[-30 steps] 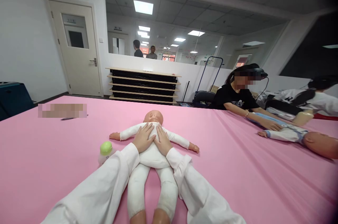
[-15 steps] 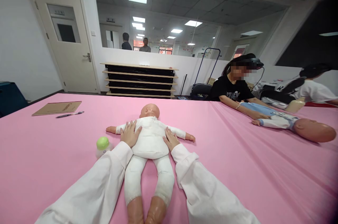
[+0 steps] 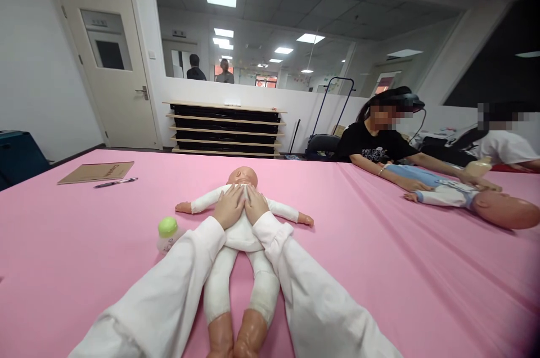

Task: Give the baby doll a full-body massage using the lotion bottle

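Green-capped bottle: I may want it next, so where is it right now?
In the head view the bottle sits on the pink table, left of the doll and close beside the person's left sleeve.

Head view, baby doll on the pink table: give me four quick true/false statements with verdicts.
1. The left hand and right hand lie flat, side by side, on the baby doll's chest. True.
2. The baby doll lies face down. False: it lies face up, head pointing away from the camera.
3. The green-capped bottle sits on the pink table cover beside the left sleeve, with no hand on it. True.
4. The left hand holds the pen. False: the pen lies on the cover next to the brown notebook, far from both hands.
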